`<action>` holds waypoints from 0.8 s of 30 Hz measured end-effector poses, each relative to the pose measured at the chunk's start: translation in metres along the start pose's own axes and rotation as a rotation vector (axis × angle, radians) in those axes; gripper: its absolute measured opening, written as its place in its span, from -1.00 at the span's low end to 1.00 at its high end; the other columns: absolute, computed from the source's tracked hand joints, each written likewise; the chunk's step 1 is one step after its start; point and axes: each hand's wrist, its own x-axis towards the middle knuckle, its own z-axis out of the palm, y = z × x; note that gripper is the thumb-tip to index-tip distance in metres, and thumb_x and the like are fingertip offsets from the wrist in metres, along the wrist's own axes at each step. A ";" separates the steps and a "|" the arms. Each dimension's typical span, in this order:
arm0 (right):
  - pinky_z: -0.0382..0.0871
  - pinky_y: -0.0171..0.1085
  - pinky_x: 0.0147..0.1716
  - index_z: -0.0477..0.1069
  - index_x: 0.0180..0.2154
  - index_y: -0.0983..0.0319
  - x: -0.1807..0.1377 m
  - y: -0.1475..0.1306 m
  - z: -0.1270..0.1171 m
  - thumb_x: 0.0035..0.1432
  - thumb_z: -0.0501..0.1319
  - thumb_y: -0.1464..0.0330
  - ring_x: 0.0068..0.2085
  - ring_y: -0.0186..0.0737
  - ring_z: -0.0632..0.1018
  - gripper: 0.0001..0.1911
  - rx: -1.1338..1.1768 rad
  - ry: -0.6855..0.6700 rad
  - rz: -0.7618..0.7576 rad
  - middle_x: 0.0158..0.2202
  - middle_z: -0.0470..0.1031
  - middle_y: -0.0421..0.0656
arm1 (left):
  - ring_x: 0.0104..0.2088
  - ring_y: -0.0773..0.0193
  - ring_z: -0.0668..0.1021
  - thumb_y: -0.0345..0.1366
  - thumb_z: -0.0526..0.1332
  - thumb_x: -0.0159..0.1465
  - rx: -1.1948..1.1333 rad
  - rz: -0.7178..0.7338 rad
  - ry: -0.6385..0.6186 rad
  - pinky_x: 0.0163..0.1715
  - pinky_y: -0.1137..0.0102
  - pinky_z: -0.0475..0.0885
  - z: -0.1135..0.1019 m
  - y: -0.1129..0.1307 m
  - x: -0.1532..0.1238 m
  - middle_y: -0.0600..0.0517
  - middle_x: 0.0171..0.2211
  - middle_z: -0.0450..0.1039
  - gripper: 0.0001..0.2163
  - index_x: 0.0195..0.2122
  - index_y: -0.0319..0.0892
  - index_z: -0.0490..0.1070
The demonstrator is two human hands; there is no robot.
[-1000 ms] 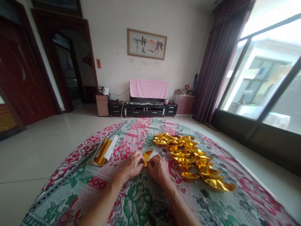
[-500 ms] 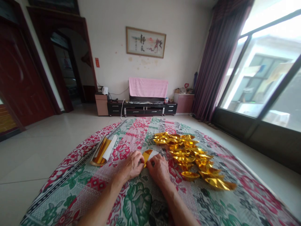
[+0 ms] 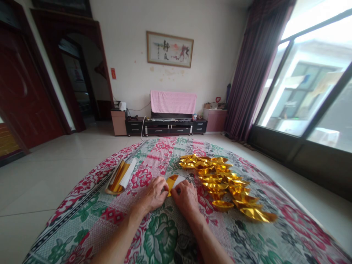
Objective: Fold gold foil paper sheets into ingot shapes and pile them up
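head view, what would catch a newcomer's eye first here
The gleaming heap of folded gold foil pieces stands out, lying right of centre on the floral cloth. Next come the left hand and right hand at the centre, both pinching a gold-and-white sheet.

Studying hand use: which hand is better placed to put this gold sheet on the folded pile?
Likely the right hand: the folded pile lies just to its right, while the left hand sits across the gold sheet from it.

Left grip [image 3: 155,194], right grip [image 3: 187,198] side by side, palms down, both pinching closed; forearms converge.
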 end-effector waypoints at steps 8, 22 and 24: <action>0.08 -0.32 -0.34 0.44 -0.55 0.20 0.000 0.003 0.001 0.03 0.19 0.30 -0.34 -0.25 0.36 -0.82 0.034 0.005 -0.013 -0.39 0.43 -0.15 | -0.11 0.22 0.35 -0.45 0.14 0.11 0.000 0.052 0.092 -0.06 0.31 0.27 -0.002 0.007 -0.001 -0.02 -0.12 0.28 -0.92 -0.42 -0.18 0.40; 0.07 -0.33 -0.37 0.44 -0.54 0.19 0.001 0.004 0.001 0.03 0.18 0.30 -0.33 -0.26 0.34 -0.83 0.017 0.005 -0.026 -0.39 0.42 -0.17 | -0.27 0.33 0.41 -0.48 0.10 0.11 -0.177 0.043 -0.055 -0.18 0.43 0.29 -0.008 0.001 0.001 0.05 -0.38 0.39 -0.82 -0.42 -0.15 0.48; 0.07 -0.33 -0.36 0.44 -0.54 0.19 0.001 0.004 0.001 0.03 0.18 0.30 -0.34 -0.26 0.34 -0.83 0.018 0.002 -0.026 -0.39 0.42 -0.18 | -0.25 0.33 0.41 -0.48 0.09 0.10 -0.184 0.032 -0.070 -0.17 0.43 0.29 -0.010 0.001 0.001 0.05 -0.37 0.38 -0.80 -0.41 -0.13 0.50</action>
